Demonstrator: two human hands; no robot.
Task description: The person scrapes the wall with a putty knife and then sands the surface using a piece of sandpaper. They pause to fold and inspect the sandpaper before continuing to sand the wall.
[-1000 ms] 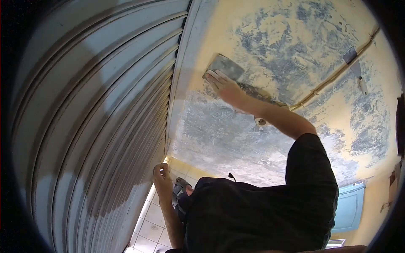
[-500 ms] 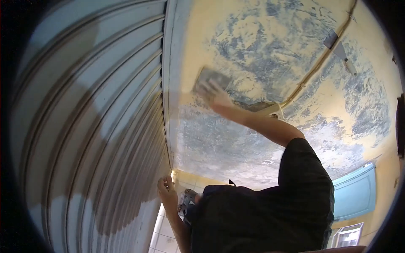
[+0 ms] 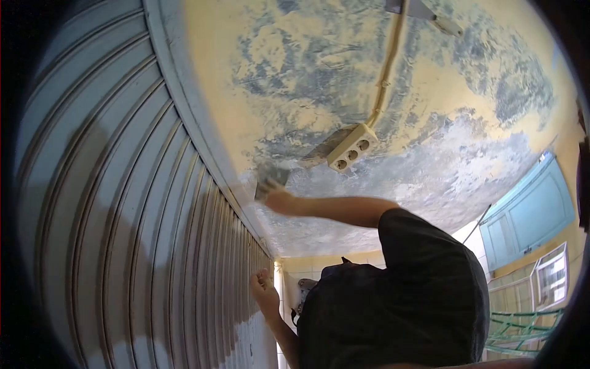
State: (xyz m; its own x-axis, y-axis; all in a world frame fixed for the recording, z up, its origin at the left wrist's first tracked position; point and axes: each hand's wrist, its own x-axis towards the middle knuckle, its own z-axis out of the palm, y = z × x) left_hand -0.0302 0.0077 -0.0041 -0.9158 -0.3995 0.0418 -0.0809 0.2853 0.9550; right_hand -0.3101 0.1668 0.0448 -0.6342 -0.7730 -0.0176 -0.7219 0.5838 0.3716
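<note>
Right hand (image 3: pixel 279 200) and grey pad (image 3: pixel 278 175) have moved down the patchy wall (image 3: pixel 430 111), blurred fingers (image 3: pixel 268 186) on it, spacing unclear.

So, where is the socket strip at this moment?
In the head view, the socket strip is near the middle, against the patchy wall, above and to the right of the right hand, at the cable's lower end.

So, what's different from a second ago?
The right hand has brought the flat grey rectangular tool down the wall, from above the cream three-socket power strip to below its level, and the forearm no longer covers the strip. No grasp or release shows. The triangular metal scraper stays at the cable, the left hand low by the ribbed shutter.
</note>
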